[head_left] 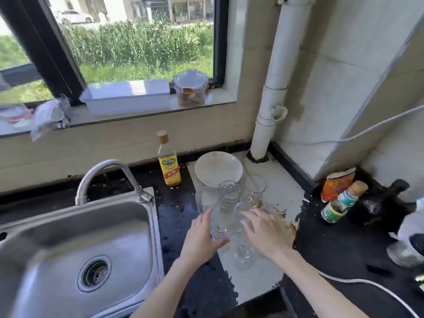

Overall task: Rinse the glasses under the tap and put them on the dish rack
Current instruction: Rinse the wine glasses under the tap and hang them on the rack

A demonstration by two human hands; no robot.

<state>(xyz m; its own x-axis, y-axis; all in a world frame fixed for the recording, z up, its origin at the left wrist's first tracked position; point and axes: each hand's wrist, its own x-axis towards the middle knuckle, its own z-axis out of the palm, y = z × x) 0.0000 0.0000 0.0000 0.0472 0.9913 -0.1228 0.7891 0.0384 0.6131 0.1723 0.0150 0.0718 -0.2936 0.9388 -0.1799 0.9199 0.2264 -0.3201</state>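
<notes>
The steel sink (68, 237) fills the near left, its tap (110, 171) dry. Right of it, on a pale counter patch (282, 180), clear glasses (229, 203) cluster near a white plate (218, 168). Left hand (202, 239) and right hand (266, 232) flank them with fingers spread, holding nothing, likely to gather one for rinsing.

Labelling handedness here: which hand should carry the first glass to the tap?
Left, probably. The left hand sits on the sink side of the glasses, fingers open against one. The right hand is on their far side and would have to cross over.
</notes>
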